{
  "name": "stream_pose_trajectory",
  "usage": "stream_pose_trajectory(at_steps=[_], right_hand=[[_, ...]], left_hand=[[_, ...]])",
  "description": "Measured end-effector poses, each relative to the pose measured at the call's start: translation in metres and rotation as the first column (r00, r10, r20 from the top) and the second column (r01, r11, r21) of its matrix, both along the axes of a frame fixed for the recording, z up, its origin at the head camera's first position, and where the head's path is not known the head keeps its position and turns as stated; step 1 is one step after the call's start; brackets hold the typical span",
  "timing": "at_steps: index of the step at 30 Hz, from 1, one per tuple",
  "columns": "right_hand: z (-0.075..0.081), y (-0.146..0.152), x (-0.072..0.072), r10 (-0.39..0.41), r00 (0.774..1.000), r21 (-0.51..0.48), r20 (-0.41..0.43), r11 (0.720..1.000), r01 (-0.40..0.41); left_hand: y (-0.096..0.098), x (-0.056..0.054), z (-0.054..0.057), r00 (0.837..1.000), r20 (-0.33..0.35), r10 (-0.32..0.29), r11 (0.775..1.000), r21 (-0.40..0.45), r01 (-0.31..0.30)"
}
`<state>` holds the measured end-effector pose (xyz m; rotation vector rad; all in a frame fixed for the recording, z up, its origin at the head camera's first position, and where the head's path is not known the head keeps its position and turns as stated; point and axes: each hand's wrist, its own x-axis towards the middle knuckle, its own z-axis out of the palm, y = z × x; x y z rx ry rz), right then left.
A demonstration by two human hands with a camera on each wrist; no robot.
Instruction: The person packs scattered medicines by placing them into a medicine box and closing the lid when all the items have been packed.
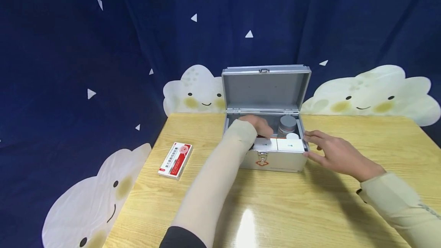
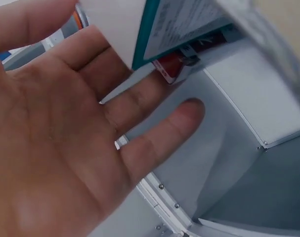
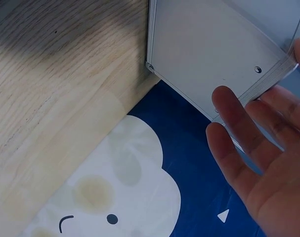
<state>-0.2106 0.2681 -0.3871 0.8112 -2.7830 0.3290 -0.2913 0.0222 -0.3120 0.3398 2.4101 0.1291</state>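
Observation:
An open silver metal case (image 1: 282, 163) with a red cross mark stands on the table, its lid (image 1: 267, 91) raised. My left hand (image 1: 258, 124) reaches inside, behind the front row of white boxes (image 1: 290, 145). In the left wrist view its fingers (image 2: 162, 140) are mostly straight, beside a white and teal box (image 2: 115, 29) and a red-edged pack (image 2: 169, 69); some fingertips are hidden behind them. My right hand (image 1: 339, 154) rests its extended fingers against the case's right rim. A grey-lidded bottle (image 1: 287, 124) and a white round cap (image 1: 292, 136) show inside the case.
A flat white and red medicine box (image 1: 175, 160) lies on the wooden table (image 1: 275, 209), left of the case. Behind the table hangs a dark blue curtain (image 1: 262, 7) with white cloud shapes (image 1: 372, 95).

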Motion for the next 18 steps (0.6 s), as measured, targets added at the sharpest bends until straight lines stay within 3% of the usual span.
stream_pose_trajectory(at_steps=[3,8,10,16,18], right_hand=[[0.0006,0.0002,-0.0002,0.002,1.000,-0.008,-0.004,1.000,-0.002],[0.0009,0.0007,-0.0003,0.002,1.000,-0.009,0.007,1.000,-0.002],[0.0002,0.0008,-0.0003,0.002,1.000,-0.010,0.004,1.000,-0.001],[0.0000,0.0011,-0.0006,0.013,1.000,-0.008,-0.003,1.000,-0.013],[-0.0002,0.0014,-0.0007,0.012,1.000,-0.004,0.001,1.000,-0.012]], left_hand=[[0.0025,0.0041,0.0019,0.994,0.038,0.098,0.995,0.017,-0.099],[0.0080,0.0054,0.0011,0.957,0.072,0.282,0.958,0.041,-0.285],[0.0091,0.0055,-0.0004,0.951,0.086,0.296,0.953,0.046,-0.301],[0.0086,0.0076,-0.0012,0.961,0.113,0.254,0.965,0.035,-0.259],[0.0074,0.0088,-0.0003,0.957,0.098,0.273,0.960,0.026,-0.277]])
